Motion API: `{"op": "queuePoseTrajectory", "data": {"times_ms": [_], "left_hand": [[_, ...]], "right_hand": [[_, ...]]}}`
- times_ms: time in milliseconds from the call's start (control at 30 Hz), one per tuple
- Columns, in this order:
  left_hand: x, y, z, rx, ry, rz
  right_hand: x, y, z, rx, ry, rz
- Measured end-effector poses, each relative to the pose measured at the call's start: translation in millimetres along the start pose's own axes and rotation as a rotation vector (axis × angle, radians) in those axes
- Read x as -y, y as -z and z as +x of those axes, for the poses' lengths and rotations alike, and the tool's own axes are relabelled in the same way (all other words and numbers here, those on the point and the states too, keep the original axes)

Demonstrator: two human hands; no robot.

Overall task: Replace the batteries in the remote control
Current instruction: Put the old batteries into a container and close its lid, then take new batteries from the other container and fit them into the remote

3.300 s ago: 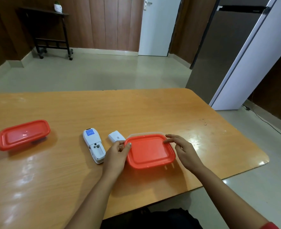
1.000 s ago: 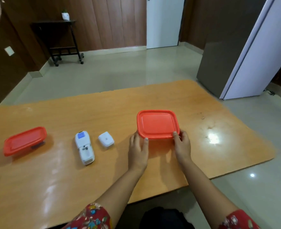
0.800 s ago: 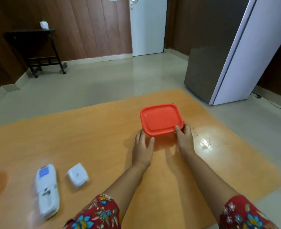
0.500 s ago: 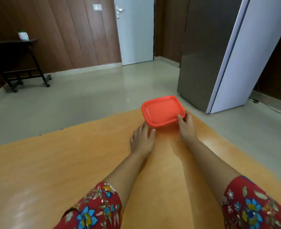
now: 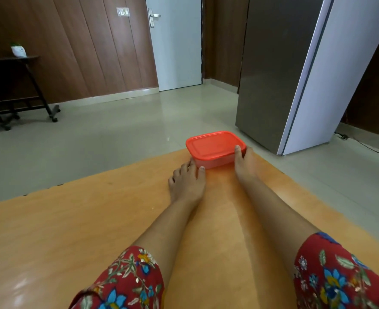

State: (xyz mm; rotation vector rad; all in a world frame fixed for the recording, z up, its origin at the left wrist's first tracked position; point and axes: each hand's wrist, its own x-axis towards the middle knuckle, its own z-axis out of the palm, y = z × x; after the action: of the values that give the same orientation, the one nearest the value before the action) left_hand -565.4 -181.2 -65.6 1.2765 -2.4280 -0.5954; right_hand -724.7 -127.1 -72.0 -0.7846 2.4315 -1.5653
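Observation:
A clear plastic box with a red lid [image 5: 214, 143] stands at the far edge of the orange wooden table [image 5: 90, 224]. My left hand [image 5: 186, 184] lies flat on the table, fingers apart, with its fingertips against the box's near left corner. My right hand [image 5: 245, 163] is on the box's right end, thumb on the lid's rim. Both arms are stretched far forward. The remote control, its battery cover and the other red-lidded box are out of view.
Past the table's far edge is bare tiled floor. A grey and white fridge [image 5: 284, 74] stands at the right, a white door [image 5: 175, 41] at the back, and a black side table [image 5: 10, 85] at the far left.
Both hands have slid the red-lidded box away across the table to its far edge. The view followed, so the remote, its cover and the second box dropped out of sight to the left.

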Motion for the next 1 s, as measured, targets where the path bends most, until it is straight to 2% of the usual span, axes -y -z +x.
{"op": "queuePoseTrajectory", "data": {"times_ms": [233, 333, 500, 600, 767, 900, 1000], "left_hand": [[-0.9, 1.6, 0.7, -0.002, 0.016, -0.031], [0.1, 2.5, 1.3, 0.003, 0.028, -0.08], [10.0, 24.4, -25.8, -0.036, 0.027, -0.495], [11.3, 60.9, -87.2, -0.06, 0.006, -0.675], [24.6, 137.9, -232.6, -0.031, -0.014, -0.795], [56.1, 181.5, -341.9, 0.007, 0.135, -0.832], [86.1, 197.1, -418.9, -0.047, 0.255, -0.846]], "right_hand": [[4.7, 1.0, -1.0, 0.005, -0.029, 0.047], [12.2, 9.4, -9.6, 0.073, -0.04, 0.075], [19.7, 32.7, -58.4, 0.147, -0.092, 0.091], [36.3, 56.3, -128.1, 0.23, -0.161, 0.23], [85.5, 102.4, -280.1, 0.483, -0.241, 0.373], [115.6, 122.2, -374.9, 0.617, -0.272, 0.372], [129.5, 123.5, -431.7, 0.717, -0.282, 0.361]]}}
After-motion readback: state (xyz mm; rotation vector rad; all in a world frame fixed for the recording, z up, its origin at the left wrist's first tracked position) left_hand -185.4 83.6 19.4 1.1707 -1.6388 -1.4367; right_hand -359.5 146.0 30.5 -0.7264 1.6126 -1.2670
